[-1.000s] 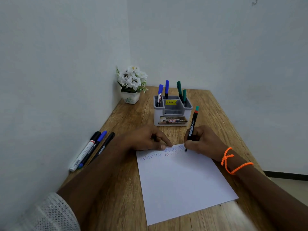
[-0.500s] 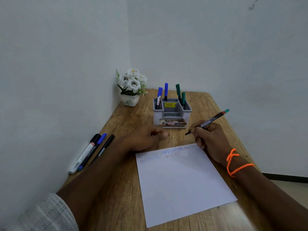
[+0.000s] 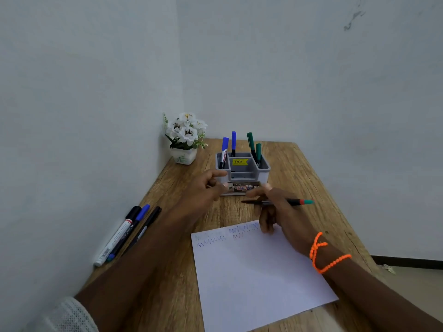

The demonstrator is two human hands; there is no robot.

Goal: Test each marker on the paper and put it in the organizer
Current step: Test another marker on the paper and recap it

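My right hand [image 3: 280, 212] grips a black marker [image 3: 296, 202] with a teal and red end, lying level above the table, its tip pointing left. My left hand [image 3: 206, 188] hovers in front of the grey organizer [image 3: 242, 174] with loosely curled fingers, holding nothing that I can see. The organizer holds two blue markers [image 3: 225, 149] on its left and two green markers [image 3: 254, 146] on its right. The white paper [image 3: 259, 274] lies on the table near me with zigzag scribbles along its far edge. Three more markers [image 3: 127, 232] lie by the left wall.
A small white pot of white flowers [image 3: 185, 137] stands in the far left corner of the wooden table [image 3: 299, 168]. Walls close off the left and far sides. The table's right edge drops to the floor.
My right hand lifted the marker off the paper and turned it level. My left hand left the paper's corner and moved forward toward the organizer.
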